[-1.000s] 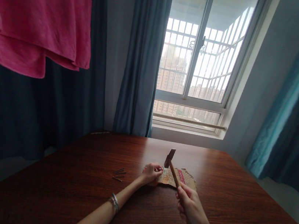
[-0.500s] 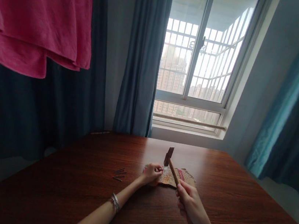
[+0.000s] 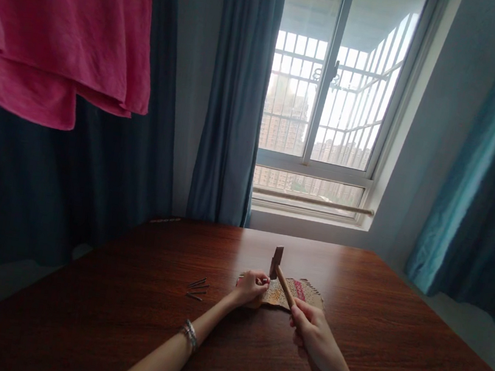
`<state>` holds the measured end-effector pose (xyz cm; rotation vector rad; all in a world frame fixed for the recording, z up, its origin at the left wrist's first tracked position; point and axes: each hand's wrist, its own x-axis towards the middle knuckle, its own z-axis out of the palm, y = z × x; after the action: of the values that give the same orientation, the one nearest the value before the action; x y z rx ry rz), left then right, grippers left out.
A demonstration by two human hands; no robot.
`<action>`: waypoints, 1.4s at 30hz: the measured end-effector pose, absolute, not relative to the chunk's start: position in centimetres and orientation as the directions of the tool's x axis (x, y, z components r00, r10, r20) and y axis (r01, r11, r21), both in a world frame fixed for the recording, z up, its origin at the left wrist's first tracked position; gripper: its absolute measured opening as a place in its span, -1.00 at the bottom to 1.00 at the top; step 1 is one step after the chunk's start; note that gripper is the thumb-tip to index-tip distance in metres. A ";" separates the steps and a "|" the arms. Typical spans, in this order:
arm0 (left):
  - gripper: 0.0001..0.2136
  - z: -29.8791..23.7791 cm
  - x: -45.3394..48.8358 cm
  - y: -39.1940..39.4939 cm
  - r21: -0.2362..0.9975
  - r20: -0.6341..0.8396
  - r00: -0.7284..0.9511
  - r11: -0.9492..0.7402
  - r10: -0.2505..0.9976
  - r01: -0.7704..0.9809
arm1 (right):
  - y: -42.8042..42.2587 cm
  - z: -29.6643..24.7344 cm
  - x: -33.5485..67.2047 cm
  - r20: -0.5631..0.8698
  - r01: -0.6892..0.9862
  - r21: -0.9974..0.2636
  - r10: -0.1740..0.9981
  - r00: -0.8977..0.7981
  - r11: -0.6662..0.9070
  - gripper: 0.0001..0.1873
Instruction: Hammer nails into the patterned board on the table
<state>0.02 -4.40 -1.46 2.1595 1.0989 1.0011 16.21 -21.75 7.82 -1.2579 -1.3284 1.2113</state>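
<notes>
My right hand (image 3: 311, 328) is closed round the wooden handle of a small hammer (image 3: 276, 263), whose dark head hangs just above a patterned piece of cardboard (image 3: 306, 292) lying on the table. My left hand (image 3: 250, 286) rests on the cardboard's left end, fingers pinched together right under the hammer head; what they pinch is too small to make out. A metal bracelet (image 3: 190, 334) is on my left wrist.
Several loose nails (image 3: 197, 287) lie on the dark wooden table (image 3: 119, 309) left of my left hand. A window with blue curtains is behind the table. A pink cloth (image 3: 57, 30) hangs at the upper left.
The hammer head has shifted slightly left and dipped closer to my left fingers. My right hand has moved a little left. My left hand has stayed put.
</notes>
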 end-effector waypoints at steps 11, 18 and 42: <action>-0.81 -1.7 0.1 -4.2 0.685 0.341 0.388 -0.509 0.856 0.521 | -21.3 7.7 16.4 0.012 0.133 -0.991 0.998 -0.061 0.020 -0.63; -0.85 -1.4 0.2 -4.4 0.669 0.364 0.392 -0.530 0.845 0.521 | -21.3 7.9 16.4 -0.016 0.149 -0.989 0.998 -0.059 -0.008 -0.64; -0.84 -0.9 0.3 -4.8 0.657 0.331 0.398 -0.512 0.856 0.554 | -21.4 7.8 16.1 0.005 0.118 -0.993 0.998 -0.060 0.012 -0.69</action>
<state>0.26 -4.78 -0.95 2.2143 1.2063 0.9088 16.14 -21.45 7.84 -1.2614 -1.3447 1.1882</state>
